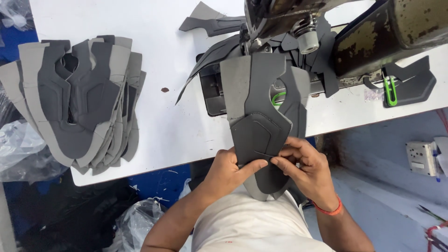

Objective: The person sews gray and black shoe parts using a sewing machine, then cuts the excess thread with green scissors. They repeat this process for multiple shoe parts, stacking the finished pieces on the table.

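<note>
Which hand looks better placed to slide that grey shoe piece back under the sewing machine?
Probably the left hand: its thumb lies flat across the grey shoe piece, while the right hand only pinches its edge with the fingertips.

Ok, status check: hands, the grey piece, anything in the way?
Left hand and right hand both pinching grey shoe upper at table edge. Sewing machine just beyond. Stack of uppers off left, clear.
</note>
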